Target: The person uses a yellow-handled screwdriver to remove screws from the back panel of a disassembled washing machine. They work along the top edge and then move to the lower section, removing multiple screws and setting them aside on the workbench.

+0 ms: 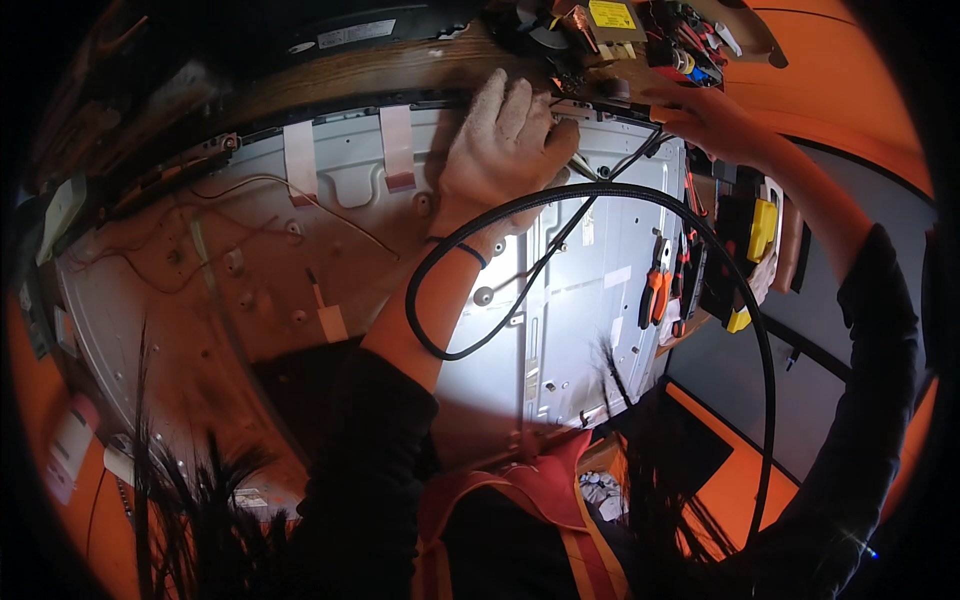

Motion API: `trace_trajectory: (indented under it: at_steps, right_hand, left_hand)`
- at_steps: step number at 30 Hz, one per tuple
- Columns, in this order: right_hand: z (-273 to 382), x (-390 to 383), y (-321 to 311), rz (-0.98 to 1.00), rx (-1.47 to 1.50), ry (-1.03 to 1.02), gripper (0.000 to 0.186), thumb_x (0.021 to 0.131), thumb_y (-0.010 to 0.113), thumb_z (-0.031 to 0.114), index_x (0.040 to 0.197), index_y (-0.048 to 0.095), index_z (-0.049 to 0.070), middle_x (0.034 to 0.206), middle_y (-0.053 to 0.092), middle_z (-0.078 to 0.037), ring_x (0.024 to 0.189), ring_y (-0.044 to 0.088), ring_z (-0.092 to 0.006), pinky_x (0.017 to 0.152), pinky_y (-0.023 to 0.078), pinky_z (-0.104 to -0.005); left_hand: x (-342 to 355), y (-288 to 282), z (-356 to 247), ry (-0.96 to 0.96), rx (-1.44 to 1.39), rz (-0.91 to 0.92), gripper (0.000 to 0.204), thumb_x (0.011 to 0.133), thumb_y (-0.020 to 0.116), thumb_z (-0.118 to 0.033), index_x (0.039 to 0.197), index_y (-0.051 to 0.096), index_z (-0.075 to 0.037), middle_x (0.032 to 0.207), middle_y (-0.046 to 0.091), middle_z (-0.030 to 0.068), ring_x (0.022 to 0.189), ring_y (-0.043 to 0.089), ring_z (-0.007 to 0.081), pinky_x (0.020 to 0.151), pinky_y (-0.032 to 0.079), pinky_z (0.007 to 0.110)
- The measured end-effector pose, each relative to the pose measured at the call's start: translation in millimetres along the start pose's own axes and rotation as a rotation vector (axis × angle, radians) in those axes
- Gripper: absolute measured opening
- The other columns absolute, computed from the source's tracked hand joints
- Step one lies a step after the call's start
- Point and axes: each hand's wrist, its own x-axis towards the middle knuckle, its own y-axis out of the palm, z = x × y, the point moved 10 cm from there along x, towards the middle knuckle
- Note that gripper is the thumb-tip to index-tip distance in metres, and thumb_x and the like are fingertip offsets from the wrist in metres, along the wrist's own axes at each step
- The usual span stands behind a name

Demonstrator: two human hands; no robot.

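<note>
Fingers of left hand resting slightly apart, grip unclear | right hand unclear | panel lying exposed, wire trailing, seemingly unfinished

Two hands, left and right, reach over one broad metal panel. I count two pale strips to the left of the left hand, and one dark band around that wrist. One thick black cable loops below both hands. Under the right hand lies one pair of orange-handled pliers; two yellow pieces sit below it, farther right. One yellow label shows beyond the hands.
</note>
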Motion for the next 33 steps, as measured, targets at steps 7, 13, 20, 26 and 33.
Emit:
trace_trajectory:
  at_steps: [7,13,20,26,33]
  right_hand:
    - [-16,-13,-1,-0.118,0.076,-0.013,0.027,0.093,0.059,0.020,0.117,0.063,0.009,0.080,0.064,-0.005,0.064,0.057,-0.0098,0.059,0.045,-0.0256]
    - [-11,-16,5,-0.126,0.134,-0.040,0.025,0.092,0.060,0.020,0.112,0.065,0.006,0.084,0.067,-0.005,0.066,0.058,-0.0103,0.062,0.046,-0.0270]
    - [-5,-9,6,-0.191,0.137,-0.162,0.025,0.092,0.061,0.017,0.115,0.063,0.007,0.067,0.053,0.002,0.059,0.042,-0.0051,0.054,0.034,-0.0243]
    - [-11,-10,7,-0.158,0.124,-0.081,0.026,0.092,0.060,0.016,0.116,0.063,0.008,0.067,0.051,0.002,0.058,0.040,-0.0056,0.054,0.033,-0.0244]
    - [-8,-12,10,-0.109,0.174,-0.031,0.025,0.091,0.060,0.017,0.114,0.064,0.006,0.086,0.067,-0.007,0.072,0.061,-0.0117,0.067,0.049,-0.0282]
  left_hand:
    - [2,6,-1,0.017,0.151,-0.023,0.046,0.076,0.069,-0.040,0.119,0.061,-0.029,0.123,0.059,0.0098,0.124,0.049,0.0299,0.112,0.030,0.047]
    - [2,-2,-2,0.006,0.060,-0.018,0.050,0.074,0.071,-0.038,0.122,0.060,-0.032,0.121,0.060,0.0100,0.123,0.049,0.0308,0.111,0.032,0.048]
    - [5,-10,-4,0.014,0.037,-0.036,0.047,0.073,0.072,-0.036,0.119,0.062,-0.030,0.117,0.061,0.0101,0.119,0.051,0.0317,0.108,0.037,0.050]
    - [5,-10,-4,0.022,0.034,-0.038,0.044,0.073,0.072,-0.035,0.114,0.064,-0.025,0.118,0.060,0.0102,0.120,0.051,0.0317,0.107,0.037,0.051]
    - [4,-11,-4,0.017,0.002,-0.070,0.044,0.072,0.073,-0.033,0.114,0.064,-0.024,0.116,0.060,0.0104,0.120,0.050,0.0313,0.108,0.037,0.051]
